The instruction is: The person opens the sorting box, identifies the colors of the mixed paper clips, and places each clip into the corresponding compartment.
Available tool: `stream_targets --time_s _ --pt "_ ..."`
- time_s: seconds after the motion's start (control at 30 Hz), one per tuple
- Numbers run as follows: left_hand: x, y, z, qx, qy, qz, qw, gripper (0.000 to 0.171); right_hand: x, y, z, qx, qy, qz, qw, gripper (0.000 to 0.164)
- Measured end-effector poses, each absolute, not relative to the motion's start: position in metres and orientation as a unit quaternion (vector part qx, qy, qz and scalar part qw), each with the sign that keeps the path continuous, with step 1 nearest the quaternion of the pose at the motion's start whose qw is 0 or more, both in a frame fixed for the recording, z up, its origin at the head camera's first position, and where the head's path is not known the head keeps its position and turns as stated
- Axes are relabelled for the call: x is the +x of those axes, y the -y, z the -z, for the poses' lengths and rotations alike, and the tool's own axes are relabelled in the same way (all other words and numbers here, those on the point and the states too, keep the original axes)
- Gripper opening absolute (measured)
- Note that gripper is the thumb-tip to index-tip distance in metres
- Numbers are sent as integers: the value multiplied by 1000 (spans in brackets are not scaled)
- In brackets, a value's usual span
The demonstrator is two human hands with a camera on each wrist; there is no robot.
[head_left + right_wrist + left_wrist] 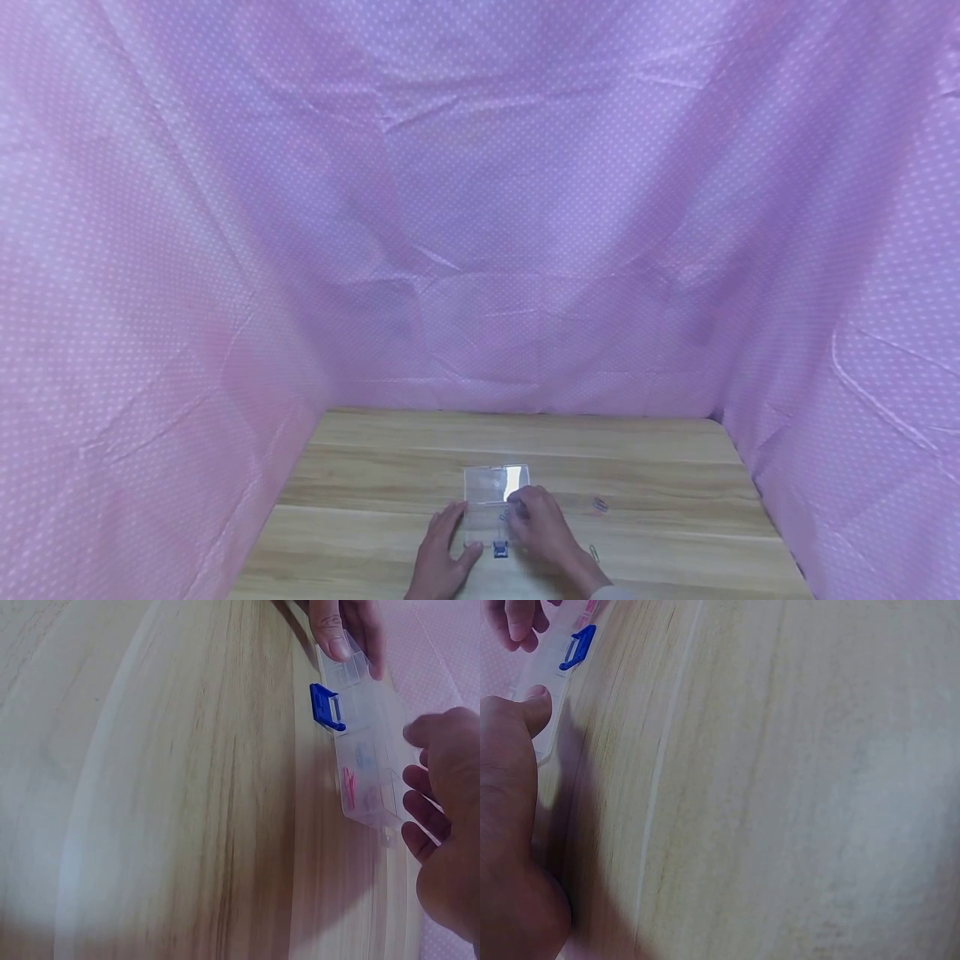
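A clear plastic box (480, 525) lies on the table with its transparent lid (483, 485) folded back. My left hand (441, 552) holds its left end, thumb at the front edge and fingers at the far side. Over the box's right part is my right hand (542, 525), its fingers loosely bent and spread in the right wrist view (450, 795); no object shows between them. A blue latch (325, 707) hangs on the front wall. Pink paper clips (350, 787) show through the box wall, with something bluish (364, 756) beside them.
On the wood-grain table (360, 500), one paper clip (600, 504) lies right of the box and another clip (594, 552) lies nearer, beside the right forearm. Pink dotted cloth (480, 333) encloses the table at the back and both sides.
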State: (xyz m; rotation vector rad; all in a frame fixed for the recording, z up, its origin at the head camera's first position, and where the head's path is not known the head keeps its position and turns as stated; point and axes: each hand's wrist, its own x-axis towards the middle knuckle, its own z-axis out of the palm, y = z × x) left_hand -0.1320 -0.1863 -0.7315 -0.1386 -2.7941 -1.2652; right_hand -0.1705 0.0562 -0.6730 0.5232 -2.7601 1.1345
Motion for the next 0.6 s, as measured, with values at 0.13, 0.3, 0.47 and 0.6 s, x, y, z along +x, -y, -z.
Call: stream_targets --time_s 0.13,0.3,0.47,0.6 --pt "-132 186 732 -47 911 408 41 76 -168 -59 671 189 906 -373 66 29" --pt "-132 187 732 -50 910 409 40 76 -166 -60 672 199 906 -363 89 21" --pt "-131 186 731 -49 911 408 32 76 -166 -64 673 205 911 -342 103 11" --pt "-130 186 730 -45 909 413 28 76 -165 -71 673 196 915 -338 98 22"
